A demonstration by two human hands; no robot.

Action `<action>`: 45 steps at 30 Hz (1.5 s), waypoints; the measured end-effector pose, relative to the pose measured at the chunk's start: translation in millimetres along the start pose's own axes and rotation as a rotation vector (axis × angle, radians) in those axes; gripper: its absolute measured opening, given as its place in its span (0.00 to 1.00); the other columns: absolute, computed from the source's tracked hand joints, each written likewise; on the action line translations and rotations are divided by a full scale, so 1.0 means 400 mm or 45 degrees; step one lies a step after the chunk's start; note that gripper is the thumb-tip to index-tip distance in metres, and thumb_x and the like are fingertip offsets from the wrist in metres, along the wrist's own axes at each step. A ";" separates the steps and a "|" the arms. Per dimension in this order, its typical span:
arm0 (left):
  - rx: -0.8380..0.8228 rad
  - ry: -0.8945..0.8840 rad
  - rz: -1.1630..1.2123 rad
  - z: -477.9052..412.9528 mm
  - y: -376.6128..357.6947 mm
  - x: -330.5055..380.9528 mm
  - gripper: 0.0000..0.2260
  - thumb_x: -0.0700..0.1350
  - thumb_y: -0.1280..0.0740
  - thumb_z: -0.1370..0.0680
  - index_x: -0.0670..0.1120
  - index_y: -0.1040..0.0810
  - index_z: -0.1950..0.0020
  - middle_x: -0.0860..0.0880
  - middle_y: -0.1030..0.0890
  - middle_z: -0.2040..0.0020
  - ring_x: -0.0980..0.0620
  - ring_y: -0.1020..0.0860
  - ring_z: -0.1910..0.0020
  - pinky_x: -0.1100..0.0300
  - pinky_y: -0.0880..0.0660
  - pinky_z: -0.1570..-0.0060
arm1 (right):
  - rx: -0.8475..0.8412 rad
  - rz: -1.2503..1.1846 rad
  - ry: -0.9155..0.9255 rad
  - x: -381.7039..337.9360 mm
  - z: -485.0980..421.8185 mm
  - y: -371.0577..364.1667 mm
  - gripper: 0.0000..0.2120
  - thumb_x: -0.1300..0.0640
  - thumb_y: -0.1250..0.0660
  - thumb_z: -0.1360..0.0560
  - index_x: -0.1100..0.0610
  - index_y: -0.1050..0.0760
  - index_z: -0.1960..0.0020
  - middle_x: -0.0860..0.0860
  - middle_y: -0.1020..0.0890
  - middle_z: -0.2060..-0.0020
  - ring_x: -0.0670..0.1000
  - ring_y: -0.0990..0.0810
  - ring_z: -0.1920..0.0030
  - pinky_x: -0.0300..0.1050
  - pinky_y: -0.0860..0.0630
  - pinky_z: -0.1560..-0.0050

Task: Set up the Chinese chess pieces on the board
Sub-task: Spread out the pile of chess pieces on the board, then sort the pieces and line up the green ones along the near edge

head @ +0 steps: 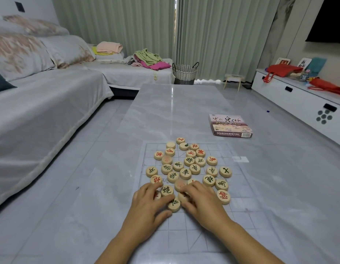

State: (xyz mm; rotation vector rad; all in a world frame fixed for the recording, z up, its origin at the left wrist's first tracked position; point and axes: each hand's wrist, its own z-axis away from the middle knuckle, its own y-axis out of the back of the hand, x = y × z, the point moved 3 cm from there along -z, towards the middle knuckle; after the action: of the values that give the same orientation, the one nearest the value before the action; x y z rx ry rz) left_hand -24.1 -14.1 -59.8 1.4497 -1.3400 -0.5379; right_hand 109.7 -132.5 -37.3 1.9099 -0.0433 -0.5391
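A clear plastic chess board [239, 189] with a faint grid lies flat on the grey table. Several round wooden pieces [185, 173] with red or dark characters sit in a loose heap on its far half, a few face down. My left hand [150, 204] rests on the near left of the heap, fingers spread over a dark-marked piece [174, 204] and covering a red one. My right hand [203, 201] lies beside it, fingertips touching a piece [184, 196] partly hidden under them. Neither hand has a piece lifted.
The chess set's box [232, 125] lies on the table at the far right. A grey sofa [41, 103] runs along the left. A white cabinet [298, 100] with red bags stands at the right. A woven basket [185, 73] stands beyond the table.
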 end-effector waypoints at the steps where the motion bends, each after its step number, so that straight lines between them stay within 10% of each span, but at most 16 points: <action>1: -0.003 -0.009 -0.022 0.001 0.001 0.002 0.17 0.60 0.41 0.29 0.63 0.28 0.41 0.51 0.26 0.37 0.53 0.38 0.38 0.55 0.35 0.44 | -0.031 -0.009 -0.041 0.007 0.001 -0.001 0.18 0.44 0.46 0.29 0.48 0.26 0.43 0.46 0.25 0.49 0.50 0.28 0.47 0.41 0.39 0.49; 11: 0.130 0.214 0.393 -0.017 0.028 -0.011 0.23 0.63 0.45 0.30 0.55 0.26 0.41 0.58 0.31 0.37 0.61 0.40 0.37 0.55 0.36 0.36 | 0.180 -0.379 -0.381 0.137 -0.015 0.073 0.08 0.51 0.36 0.25 0.52 0.23 0.50 0.46 0.24 0.51 0.49 0.27 0.47 0.46 0.30 0.43; 16: 0.011 0.281 0.320 -0.200 0.052 -0.035 0.17 0.56 0.38 0.26 0.50 0.26 0.40 0.50 0.25 0.40 0.50 0.33 0.38 0.55 0.34 0.39 | 0.304 -0.284 -0.763 0.298 -0.054 0.096 0.10 0.51 0.41 0.23 0.55 0.28 0.60 0.53 0.22 0.59 0.53 0.26 0.58 0.45 0.35 0.63; 30: -0.339 0.618 -0.223 -0.590 -0.110 -0.117 0.18 0.52 0.37 0.25 0.45 0.28 0.38 0.41 0.30 0.39 0.41 0.28 0.42 0.51 0.31 0.44 | 0.350 -0.390 -0.801 0.345 -0.055 0.056 0.05 0.47 0.40 0.24 0.47 0.30 0.57 0.45 0.22 0.66 0.50 0.24 0.61 0.44 0.32 0.64; 41: 0.216 0.599 1.055 -0.299 0.085 -0.092 0.09 0.37 0.30 0.28 0.45 0.29 0.54 0.45 0.21 0.56 0.46 0.20 0.55 0.60 0.22 0.57 | 0.322 -0.404 -0.817 0.332 -0.053 0.062 0.07 0.45 0.39 0.26 0.45 0.32 0.62 0.46 0.22 0.67 0.53 0.23 0.59 0.47 0.28 0.61; 45: 0.166 0.671 1.060 -0.100 0.096 -0.109 0.14 0.42 0.24 0.35 0.48 0.25 0.56 0.46 0.20 0.56 0.49 0.22 0.56 0.61 0.25 0.56 | 0.323 -0.386 -0.815 0.318 -0.054 0.068 0.05 0.48 0.38 0.26 0.47 0.30 0.58 0.47 0.22 0.67 0.53 0.23 0.60 0.49 0.27 0.59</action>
State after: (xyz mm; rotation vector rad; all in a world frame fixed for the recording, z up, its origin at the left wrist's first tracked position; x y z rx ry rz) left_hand -19.0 47.1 -25.2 0.9037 -1.3973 0.4509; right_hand 237.9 -159.8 -50.9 1.9217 -0.2481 -1.3909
